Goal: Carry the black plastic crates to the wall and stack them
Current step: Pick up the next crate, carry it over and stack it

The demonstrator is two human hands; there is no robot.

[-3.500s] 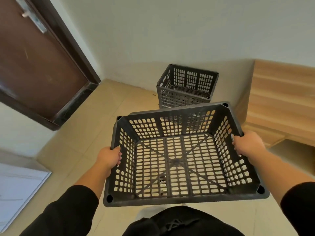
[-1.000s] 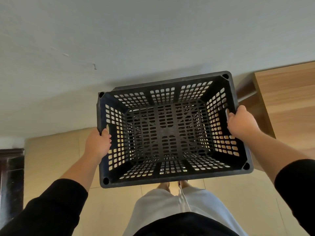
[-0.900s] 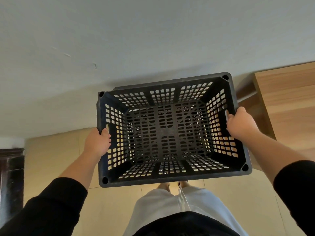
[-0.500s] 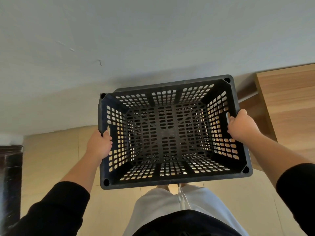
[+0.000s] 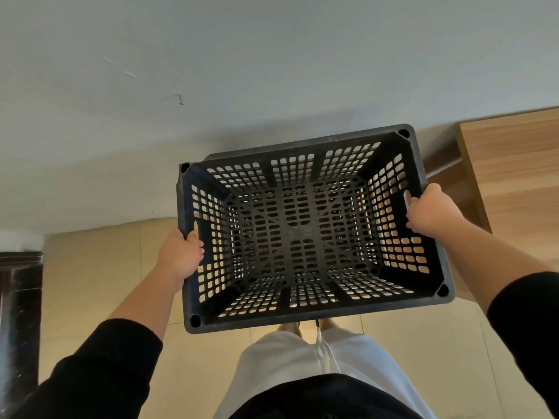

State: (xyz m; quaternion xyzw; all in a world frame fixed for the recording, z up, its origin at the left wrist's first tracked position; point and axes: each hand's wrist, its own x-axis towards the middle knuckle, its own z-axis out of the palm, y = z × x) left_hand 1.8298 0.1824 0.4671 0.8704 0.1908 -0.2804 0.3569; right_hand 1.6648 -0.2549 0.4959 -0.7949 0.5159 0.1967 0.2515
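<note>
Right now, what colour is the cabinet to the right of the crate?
Light brown wood grain on the wooden cabinet, beside the black plastic crate; the head view shows it.

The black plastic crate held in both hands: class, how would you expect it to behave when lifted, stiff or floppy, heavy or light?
Probably stiff: the black plastic crate keeps its square shape though the left hand and right hand grip only its side handles. Likely light for its size: its walls are mostly holes, and it looks empty.

We see a matt black plastic crate (image 5: 302, 237), a wood-grain cabinet (image 5: 511, 164), smooth floor tiles (image 5: 99, 267) and a matt painted wall (image 5: 272, 55).
</note>
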